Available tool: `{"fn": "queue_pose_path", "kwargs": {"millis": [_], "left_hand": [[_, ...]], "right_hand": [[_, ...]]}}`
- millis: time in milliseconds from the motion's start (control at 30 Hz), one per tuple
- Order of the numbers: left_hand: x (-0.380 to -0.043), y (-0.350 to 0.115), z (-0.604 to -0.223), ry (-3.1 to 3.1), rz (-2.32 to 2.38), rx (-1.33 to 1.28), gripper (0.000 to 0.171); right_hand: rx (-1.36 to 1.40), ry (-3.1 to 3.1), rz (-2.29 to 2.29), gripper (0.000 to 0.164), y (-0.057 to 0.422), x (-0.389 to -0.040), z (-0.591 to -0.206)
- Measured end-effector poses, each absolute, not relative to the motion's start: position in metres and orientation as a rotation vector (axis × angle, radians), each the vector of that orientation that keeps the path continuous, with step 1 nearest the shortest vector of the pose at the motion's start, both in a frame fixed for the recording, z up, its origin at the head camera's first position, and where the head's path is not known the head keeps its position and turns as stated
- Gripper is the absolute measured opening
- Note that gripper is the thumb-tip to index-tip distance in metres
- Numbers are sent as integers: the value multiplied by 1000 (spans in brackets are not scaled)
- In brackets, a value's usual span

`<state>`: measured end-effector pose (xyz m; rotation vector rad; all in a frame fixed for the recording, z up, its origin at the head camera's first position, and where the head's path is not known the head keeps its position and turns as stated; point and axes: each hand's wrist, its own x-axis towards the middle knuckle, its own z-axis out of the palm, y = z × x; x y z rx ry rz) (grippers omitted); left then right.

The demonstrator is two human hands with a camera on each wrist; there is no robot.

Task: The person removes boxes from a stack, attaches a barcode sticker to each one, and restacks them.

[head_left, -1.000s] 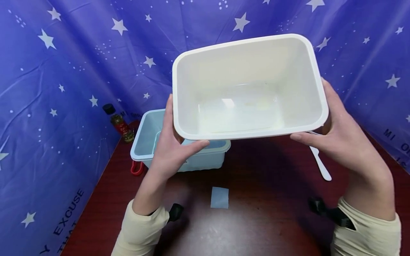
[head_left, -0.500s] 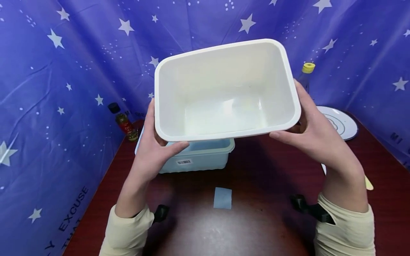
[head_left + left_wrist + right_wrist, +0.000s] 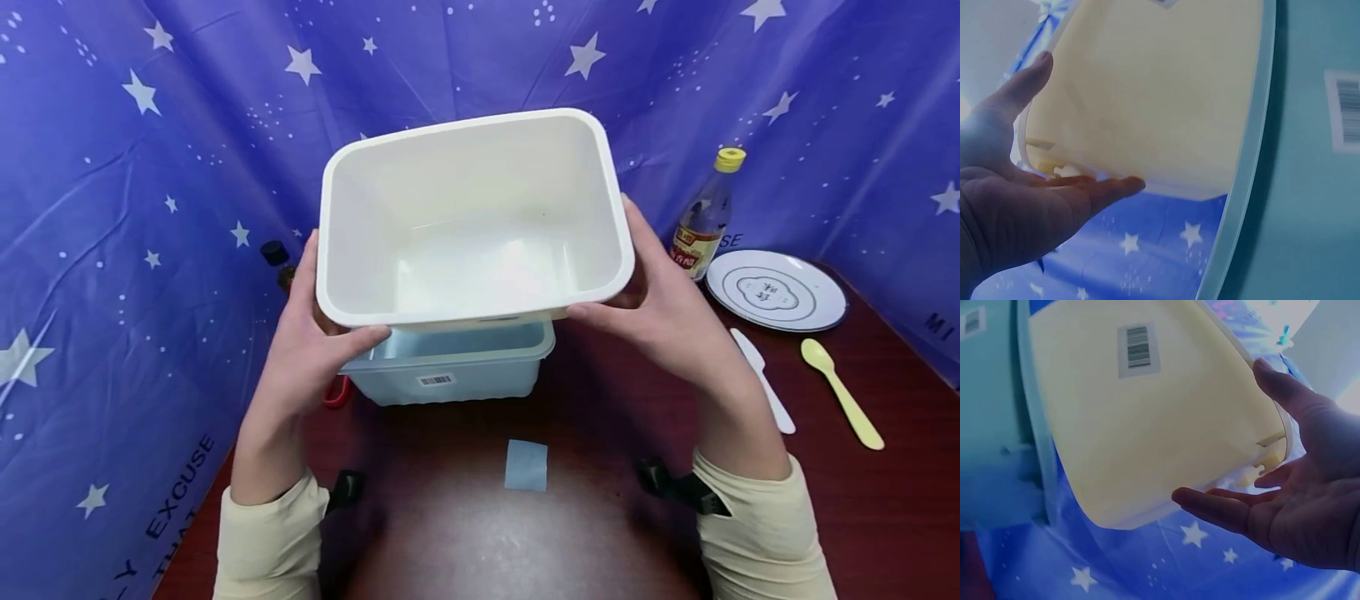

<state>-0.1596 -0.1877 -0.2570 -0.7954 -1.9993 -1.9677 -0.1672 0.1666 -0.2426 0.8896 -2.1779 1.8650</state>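
Observation:
Between both hands a white plastic bin [image 3: 465, 179] is held up, its open top tilted toward me and its inside bare. My left hand [image 3: 300, 354] grips its left end, thumb at the front rim and fingers along the side. At the right end my right hand [image 3: 667, 312] grips it likewise. Behind and below stands a light blue bin [image 3: 480, 385] with a barcode label, partly covered by the white one. In the right wrist view the white bin's underside or outer wall carries a barcode label [image 3: 1137, 349]. The blue bin's rim [image 3: 1260, 112] passes close by in the left wrist view.
A small blue square [image 3: 527, 465] lies on the dark red table [image 3: 465, 542]. To the right are a yellow-capped bottle [image 3: 705, 217], a plate [image 3: 776, 287], a white knife [image 3: 763, 379] and a yellow spoon [image 3: 842, 393]. A black-capped bottle [image 3: 276, 252] and red handle [image 3: 337, 392] sit left.
Both hands have carried the white bin leftward and slightly lower, more in front of the blue bin. The bottle, plate and spoon at the right have come into view.

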Motion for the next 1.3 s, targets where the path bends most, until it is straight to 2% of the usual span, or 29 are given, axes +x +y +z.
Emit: {"fn": "queue_pose_path", "kwargs": {"millis": [600,1300], "left_hand": [[-165,-230,-259,-2133,-1954,-761,107],[-193,-244,-292,-2480,-1935,-563,88]], "right_hand": [[809,-2207,1855,105,129,-180,-270],[605,-2586,1449,93,125,-213,-303]]}}
